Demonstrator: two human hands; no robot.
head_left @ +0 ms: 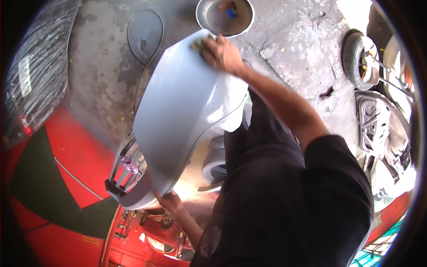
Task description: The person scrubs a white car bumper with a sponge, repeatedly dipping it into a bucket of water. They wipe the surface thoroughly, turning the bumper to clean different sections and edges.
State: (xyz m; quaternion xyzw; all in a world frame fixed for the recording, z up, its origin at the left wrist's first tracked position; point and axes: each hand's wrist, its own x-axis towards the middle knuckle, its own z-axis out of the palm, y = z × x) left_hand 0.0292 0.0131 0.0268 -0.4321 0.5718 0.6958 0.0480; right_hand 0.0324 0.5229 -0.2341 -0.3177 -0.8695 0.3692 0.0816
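A grey car bumper [178, 98] stretches from the far middle toward the lower left. My right hand [222, 54] is at its far end, fingers bent over a small yellowish-green and dark sponge [200, 44] pressed on the painted surface. Slight blur covers these fingers. At the near end, my left hand [170, 202] grips the bumper's lower edge; some of its fingers are hidden behind the panel. Beside that end, a crumpled pinkish-purple cloth [129, 164] sits on the slatted grille opening [121, 174].
A round metal basin [199, 20] with water and something blue and orange stands beyond the bumper. A looped hose or cable [129, 31] lies on the concrete floor. A wheel [356, 60] and metal car panels [378, 122] are at right. Plastic-wrapped bodywork [42, 62] is at left.
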